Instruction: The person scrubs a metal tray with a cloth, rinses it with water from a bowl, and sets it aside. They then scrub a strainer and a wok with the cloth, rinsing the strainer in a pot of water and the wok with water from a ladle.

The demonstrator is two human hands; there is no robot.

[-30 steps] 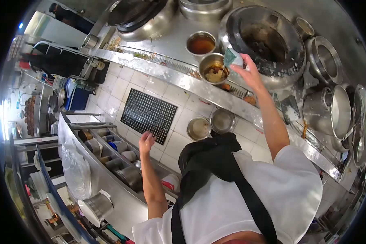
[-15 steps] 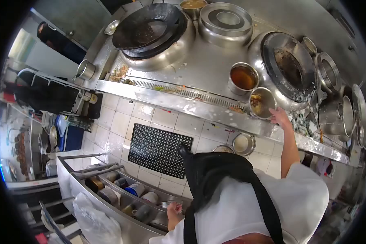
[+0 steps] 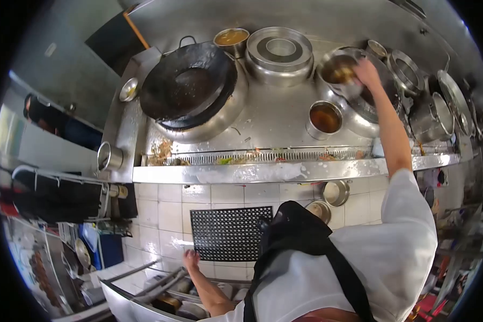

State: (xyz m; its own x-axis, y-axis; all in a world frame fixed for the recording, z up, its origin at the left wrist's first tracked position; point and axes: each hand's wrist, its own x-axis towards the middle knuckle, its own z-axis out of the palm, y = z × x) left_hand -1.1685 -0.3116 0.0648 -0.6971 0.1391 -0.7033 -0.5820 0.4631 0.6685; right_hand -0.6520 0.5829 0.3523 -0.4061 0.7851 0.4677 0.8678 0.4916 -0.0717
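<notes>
My right hand (image 3: pixel 366 74), blurred by motion, grips the rim of a steel pot (image 3: pixel 333 67) with brownish contents. The pot is tilted over the right burner (image 3: pixel 394 96), covering part of it. A second steel pot (image 3: pixel 325 119) of reddish-brown liquid stands on the range just in front. Low on the left, my left hand (image 3: pixel 191 258) hangs above the edge of a steel rack (image 3: pixel 124 301), its fingers loosely bent and slightly apart, with nothing visible in it.
A black wok (image 3: pixel 185 86) sits on the left burner. Behind stand a pot of yellowish liquid (image 3: pixel 232 37) and a lidded steel vessel (image 3: pixel 280 48). Several pots (image 3: pixel 434 121) crowd the right end. Below lie a rubber mat (image 3: pixel 228 233) and floor pots (image 3: pixel 336 192). A person (image 3: pixel 59 121) is far left.
My right hand has lifted the steel pot from the range's front edge to over the right burner. My left hand has moved away from the rack's containers. The view has turned.
</notes>
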